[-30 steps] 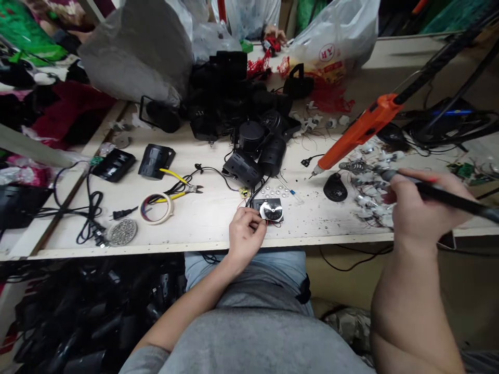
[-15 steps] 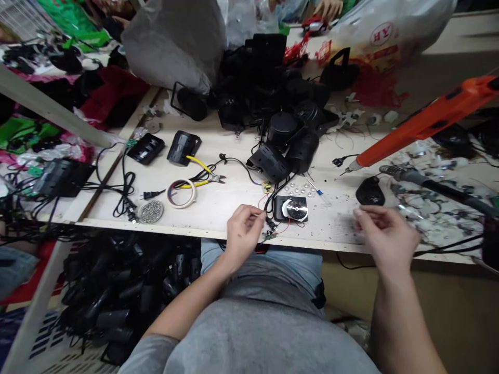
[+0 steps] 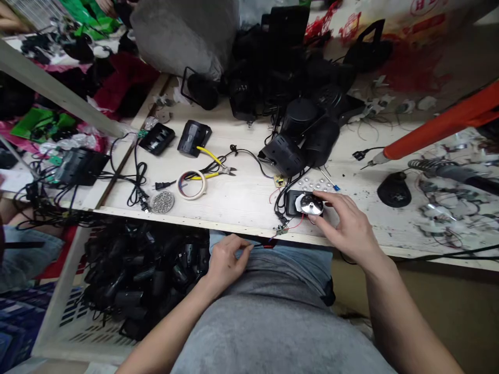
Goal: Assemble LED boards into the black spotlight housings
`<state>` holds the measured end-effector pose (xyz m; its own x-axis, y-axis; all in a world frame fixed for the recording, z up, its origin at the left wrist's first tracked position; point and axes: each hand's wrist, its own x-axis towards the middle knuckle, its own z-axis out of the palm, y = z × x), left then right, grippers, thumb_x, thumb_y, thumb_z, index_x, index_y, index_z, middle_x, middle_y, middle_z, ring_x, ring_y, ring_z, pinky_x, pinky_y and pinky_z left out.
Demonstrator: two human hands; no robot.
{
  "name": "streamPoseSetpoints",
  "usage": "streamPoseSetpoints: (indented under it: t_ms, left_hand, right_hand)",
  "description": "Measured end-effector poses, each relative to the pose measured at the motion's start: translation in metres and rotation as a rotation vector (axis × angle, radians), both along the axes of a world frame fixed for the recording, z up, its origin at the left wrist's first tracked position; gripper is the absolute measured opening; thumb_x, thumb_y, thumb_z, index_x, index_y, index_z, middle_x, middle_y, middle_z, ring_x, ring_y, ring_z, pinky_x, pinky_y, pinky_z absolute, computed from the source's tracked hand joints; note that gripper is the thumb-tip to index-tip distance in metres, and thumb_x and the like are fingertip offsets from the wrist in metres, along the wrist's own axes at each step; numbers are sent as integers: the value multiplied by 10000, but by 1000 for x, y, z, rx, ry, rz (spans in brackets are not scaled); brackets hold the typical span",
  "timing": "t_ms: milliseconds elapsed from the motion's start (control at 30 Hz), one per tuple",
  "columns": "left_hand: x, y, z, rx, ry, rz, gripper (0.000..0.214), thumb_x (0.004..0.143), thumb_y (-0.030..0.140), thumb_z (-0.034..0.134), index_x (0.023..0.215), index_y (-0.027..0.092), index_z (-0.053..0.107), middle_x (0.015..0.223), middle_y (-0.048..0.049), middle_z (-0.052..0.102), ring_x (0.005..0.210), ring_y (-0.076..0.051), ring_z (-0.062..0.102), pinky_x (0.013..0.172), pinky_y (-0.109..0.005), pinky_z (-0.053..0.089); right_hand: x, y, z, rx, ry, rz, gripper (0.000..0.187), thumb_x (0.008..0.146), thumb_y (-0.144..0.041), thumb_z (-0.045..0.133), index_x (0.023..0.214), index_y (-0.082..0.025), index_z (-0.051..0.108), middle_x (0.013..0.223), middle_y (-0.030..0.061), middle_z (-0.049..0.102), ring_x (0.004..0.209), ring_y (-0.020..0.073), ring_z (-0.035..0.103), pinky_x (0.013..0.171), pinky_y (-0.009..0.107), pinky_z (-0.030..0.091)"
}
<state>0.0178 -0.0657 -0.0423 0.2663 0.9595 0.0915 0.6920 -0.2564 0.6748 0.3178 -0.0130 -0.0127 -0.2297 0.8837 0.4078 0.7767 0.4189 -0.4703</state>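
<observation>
My right hand (image 3: 346, 223) has its thumb and forefinger on opposite edges of a shiny round metal disc (image 3: 311, 204). The disc rests on a black plastic housing (image 3: 291, 203) near the table's front edge, with a thin red wire beside it. Below that edge, over my lap, my left hand (image 3: 228, 259) is closed in a pinch. A thin dark line shows at its fingertips, too small to name. A small green circuit board (image 3: 281, 231) and black cables lie just left of the housing. Behind it are several small shiny round parts (image 3: 312, 183).
Yellow-handled cutters (image 3: 212, 156), a tape roll (image 3: 191, 185) and a round dish of small metal pieces (image 3: 162, 201) lie to the left. An orange power screwdriver (image 3: 436, 132) reaches in from the right. Black housings (image 3: 288, 111) are piled behind; a crate (image 3: 58, 327) stands below.
My right hand has moved left from the table's right side onto the metal disc. My left hand has drawn back from the cables to below the table edge. The view has shifted.
</observation>
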Motion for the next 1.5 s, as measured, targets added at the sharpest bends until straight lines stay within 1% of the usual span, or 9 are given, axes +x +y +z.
streamPoseSetpoints:
  t_ms: [133,300,367,467,633,733,1000,1233,1500]
  left_hand:
    - [-9,-6,-32,-99,143,-76,241,853,189,687,1094,185,701,1055,-92,745,1027,-251,675,900,-380,558]
    - [-17,3,-53,-259,147,-175,130,921,190,586,951,180,713,919,-70,743,894,-211,682,840,-340,549]
    - [-24,7,-46,-291,118,-225,192,961,228,530,904,180,707,863,-64,728,846,-197,667,810,-319,534]
    - [-40,12,-18,-358,30,-278,272,994,289,484,872,175,699,824,-55,714,794,-177,647,771,-288,507]
    - [-61,14,40,-411,-74,-113,328,999,359,469,861,174,702,786,-27,698,734,-147,619,689,-241,460]
    - [-62,14,59,-386,-104,-53,333,986,373,485,849,167,707,767,-22,693,708,-138,610,663,-229,444]
    - [-52,20,68,-419,-131,44,351,927,400,526,794,158,743,709,-26,692,652,-139,587,621,-237,419]
    - [-54,35,84,-590,-251,212,385,786,512,604,770,161,761,505,29,500,486,-94,404,494,-222,286]
    - [-46,64,75,-764,-326,394,472,607,592,676,726,137,716,471,59,436,423,-53,267,443,-219,148]
  right_hand:
    - [-1,0,-3,-2,7,-27,392,947,-334,613,1315,-208,567,1184,124,718,1058,264,697,919,424,580]
    - [1,0,-5,-77,44,-89,401,931,-370,615,1300,-220,578,1205,120,714,1050,273,708,890,434,589]
    - [1,0,-5,-109,61,-106,410,925,-389,613,1298,-221,580,1209,118,714,1038,268,711,889,433,590]
    - [1,1,-6,-131,98,-131,432,913,-417,626,1293,-217,586,1212,117,716,1037,265,712,911,438,585]
    - [0,1,-9,-142,130,-156,451,895,-441,651,1280,-209,608,1206,121,721,1015,262,719,893,422,594]
    - [-1,0,-9,-116,119,-152,459,904,-472,641,1270,-196,621,1165,125,729,969,258,724,879,421,598]
    - [-2,-2,-8,-46,48,-108,425,937,-455,608,1277,-199,609,1168,129,728,1037,279,711,903,434,587]
    - [-3,1,-12,30,49,-107,405,948,-450,598,1262,-195,604,1139,126,731,983,265,720,866,423,596]
    - [-11,11,-7,17,33,-92,420,919,-434,613,1274,-210,600,1087,110,742,945,266,714,851,433,589]
